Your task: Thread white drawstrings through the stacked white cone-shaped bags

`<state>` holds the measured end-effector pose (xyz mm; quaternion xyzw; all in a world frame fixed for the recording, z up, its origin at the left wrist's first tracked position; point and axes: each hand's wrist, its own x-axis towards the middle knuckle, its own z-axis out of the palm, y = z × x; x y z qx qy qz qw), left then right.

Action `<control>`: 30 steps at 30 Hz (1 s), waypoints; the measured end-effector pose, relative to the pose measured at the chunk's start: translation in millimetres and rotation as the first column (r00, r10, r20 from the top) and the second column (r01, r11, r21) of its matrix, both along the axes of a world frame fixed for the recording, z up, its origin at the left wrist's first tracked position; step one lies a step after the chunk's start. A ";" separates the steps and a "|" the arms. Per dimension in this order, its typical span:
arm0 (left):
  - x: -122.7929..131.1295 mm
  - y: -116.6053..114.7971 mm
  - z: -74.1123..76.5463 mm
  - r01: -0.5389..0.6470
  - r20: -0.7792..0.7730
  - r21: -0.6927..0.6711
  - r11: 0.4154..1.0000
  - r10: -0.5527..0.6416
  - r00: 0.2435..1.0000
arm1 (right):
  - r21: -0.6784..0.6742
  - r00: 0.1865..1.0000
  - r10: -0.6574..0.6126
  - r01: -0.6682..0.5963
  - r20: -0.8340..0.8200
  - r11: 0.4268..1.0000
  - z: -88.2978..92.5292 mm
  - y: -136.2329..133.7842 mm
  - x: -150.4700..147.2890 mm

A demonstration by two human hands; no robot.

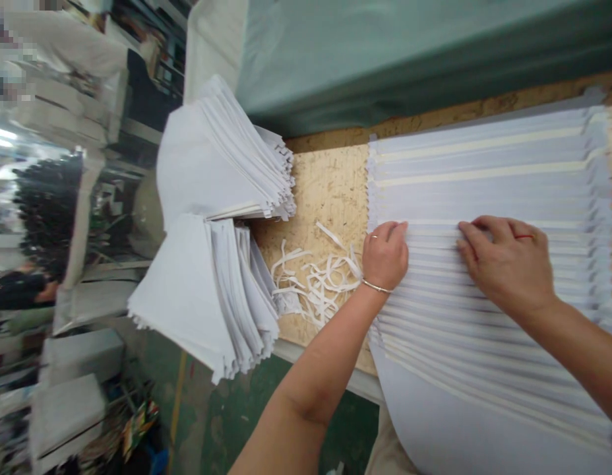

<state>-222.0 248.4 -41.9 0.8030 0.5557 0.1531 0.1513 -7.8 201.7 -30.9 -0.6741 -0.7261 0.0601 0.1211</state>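
Note:
Overlapping white sheets (449,376) lie fanned in steps in front of me, with pale cream strips (484,175) running across them. My left hand (386,256), with a bracelet at the wrist, rests at the sheets' left edge. Its fingers are closed, their tips at a pale strip. Farther right, my right hand (508,260) is over the same row, thumb and forefinger pinched together at the strip's level. Whatever lies between the fingertips of either hand is hidden. Loose curled white strips (330,274) lie in a heap just left of my left hand.
Two thick stacks of white cut sheets, an upper stack (202,158) and a lower stack (187,290), sit at the left side of the wooden board (330,181). Green cloth (385,59) hangs along the far side. Green floor (227,415) shows below the board's near edge.

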 end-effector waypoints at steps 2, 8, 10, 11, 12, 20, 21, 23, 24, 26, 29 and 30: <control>-29.1 6.3 0.3 -0.265 -0.011 0.033 0.964 0.266 0.964 | 0.001 0.999 -0.023 0.023 -0.024 1.000 1.9 -1.2 -0.8; -105.3 25.0 -22.0 -0.712 -0.101 -0.129 0.690 0.706 0.701 | 0.009 0.999 -0.046 0.046 0.010 0.999 -3.7 -1.6 -1.2; -111.8 29.2 -28.6 -0.683 -0.113 -0.255 0.685 0.680 0.724 | 0.033 0.999 -0.043 0.042 0.025 0.999 -8.3 0.8 2.4; -111.9 30.6 -29.2 -0.678 -0.105 -0.289 0.676 0.682 0.724 | 0.042 0.999 -0.039 0.038 0.025 0.998 -9.2 1.9 4.3; -110.4 31.5 -27.6 -0.681 -0.086 -0.301 0.668 0.692 0.717 | 0.049 0.999 -0.035 0.034 0.017 0.998 -8.5 2.8 5.3; -60.3 -3.6 30.6 -0.153 0.196 -0.182 0.971 0.188 0.962 | 0.195 0.937 0.292 -0.255 -0.191 0.947 44.0 -4.4 -50.9; -51.2 -12.2 38.6 -0.048 0.208 -0.176 0.983 0.084 0.975 | 0.177 0.919 0.326 -0.291 -0.220 0.940 48.0 -5.6 -58.9; -35.3 -29.4 53.6 0.076 0.245 -0.181 0.981 -0.029 0.969 | 0.085 0.892 0.314 -0.303 -0.326 0.949 50.3 -8.2 -66.9; -29.1 -37.5 60.5 0.096 0.273 -0.194 0.976 -0.040 0.961 | 0.014 0.874 0.274 -0.293 -0.401 0.956 49.4 -10.2 -66.6; -20.6 -53.1 72.7 0.088 0.340 -0.251 0.964 0.002 0.940 | -0.126 0.829 0.180 -0.286 -0.529 0.950 46.9 -17.2 -59.4; -13.9 -74.7 86.4 0.053 0.405 -0.372 0.927 0.110 0.908 | -0.210 0.788 0.118 -0.300 -0.604 0.930 49.1 -35.4 -43.1; -12.0 -81.4 89.9 0.052 0.412 -0.405 0.913 0.131 0.902 | -0.207 0.781 0.117 -0.302 -0.613 0.930 52.0 -42.7 -39.0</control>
